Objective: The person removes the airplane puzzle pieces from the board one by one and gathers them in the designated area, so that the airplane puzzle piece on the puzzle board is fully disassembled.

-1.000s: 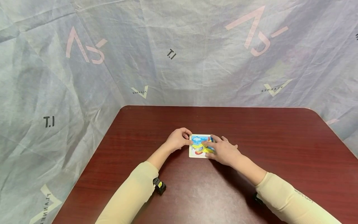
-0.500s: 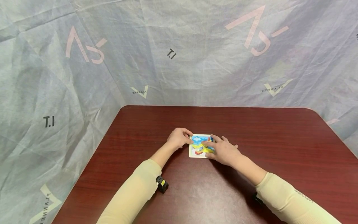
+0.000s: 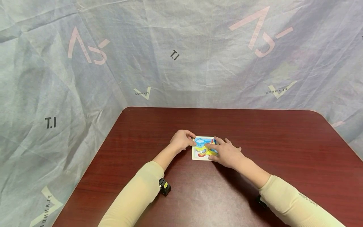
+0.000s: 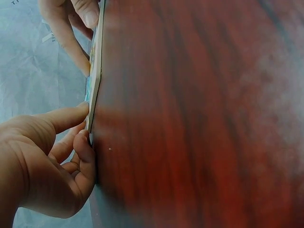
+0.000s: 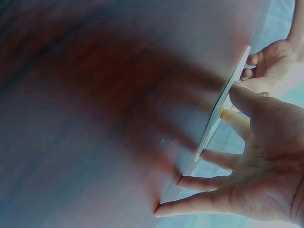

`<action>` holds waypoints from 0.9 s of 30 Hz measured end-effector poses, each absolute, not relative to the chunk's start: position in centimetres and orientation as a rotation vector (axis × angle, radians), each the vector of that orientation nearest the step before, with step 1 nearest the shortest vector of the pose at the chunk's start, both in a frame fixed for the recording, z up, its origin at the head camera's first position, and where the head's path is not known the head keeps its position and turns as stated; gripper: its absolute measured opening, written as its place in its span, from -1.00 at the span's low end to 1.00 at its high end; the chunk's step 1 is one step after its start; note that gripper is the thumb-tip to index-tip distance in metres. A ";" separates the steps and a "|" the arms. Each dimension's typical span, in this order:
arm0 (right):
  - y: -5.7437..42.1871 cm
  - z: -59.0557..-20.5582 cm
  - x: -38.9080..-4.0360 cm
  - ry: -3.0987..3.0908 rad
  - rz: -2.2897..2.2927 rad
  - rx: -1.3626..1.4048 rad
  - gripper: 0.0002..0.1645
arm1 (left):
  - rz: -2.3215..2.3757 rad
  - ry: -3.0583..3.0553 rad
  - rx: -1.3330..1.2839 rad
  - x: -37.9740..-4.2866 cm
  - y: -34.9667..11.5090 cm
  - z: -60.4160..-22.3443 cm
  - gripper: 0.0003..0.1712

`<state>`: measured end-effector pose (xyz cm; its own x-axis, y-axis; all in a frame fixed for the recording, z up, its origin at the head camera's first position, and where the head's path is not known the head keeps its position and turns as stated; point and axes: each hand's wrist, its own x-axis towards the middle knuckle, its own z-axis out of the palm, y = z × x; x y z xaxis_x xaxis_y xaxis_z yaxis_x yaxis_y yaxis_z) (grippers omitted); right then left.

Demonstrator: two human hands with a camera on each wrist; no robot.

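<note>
A small, flat, square picture puzzle (image 3: 200,151) with a pale frame lies on the table, showing a yellow and red cartoon aeroplane on blue. My left hand (image 3: 180,140) pinches its far left corner, thumb on the picture and curled fingers at the edge; the left wrist view shows this left hand (image 4: 52,161) from the side. From the right, my right hand (image 3: 228,154) rests spread fingertips on the picture and covers part of it. Seen in the right wrist view, the right hand (image 5: 266,166) has its outer fingertips on the tabletop beyond the thin puzzle (image 5: 223,102).
The dark red wooden table (image 3: 255,132) has rounded far corners. Grey printed cloth (image 3: 198,63) hangs behind it and along its left side. A small black device (image 3: 164,187) sits on the left sleeve.
My left hand has shifted slightly right, bringing its thumb a little further onto the puzzle's corner. The right hand and the puzzle look the same as before.
</note>
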<state>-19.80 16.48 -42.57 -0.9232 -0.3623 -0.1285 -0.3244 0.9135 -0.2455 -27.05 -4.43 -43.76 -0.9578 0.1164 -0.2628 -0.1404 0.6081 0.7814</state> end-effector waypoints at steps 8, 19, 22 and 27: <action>16.3 -42.6 -19.7 2.904 -0.314 -0.603 -0.34 | 1.253 2.558 -0.021 -27.0 -4.5 -43.7 -0.75; 16.3 -42.5 -19.7 2.898 -0.323 -0.706 -0.34 | 1.260 2.557 -0.003 -26.8 -4.5 -43.6 -0.75; 16.3 -42.6 -19.7 2.894 -0.331 -0.706 -0.34 | 1.274 2.550 0.000 -26.8 -4.5 -43.6 -0.75; 16.4 -42.7 -19.8 2.893 -0.329 -0.706 -0.34 | 1.309 2.550 0.017 -26.6 -4.7 -43.6 -0.74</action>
<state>-19.75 16.41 -42.75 -0.8789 -0.4688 -0.0880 -0.4370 0.8654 -0.2453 -26.65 -4.70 -43.58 -0.9623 0.1348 -0.2364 -0.1136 0.5905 0.7990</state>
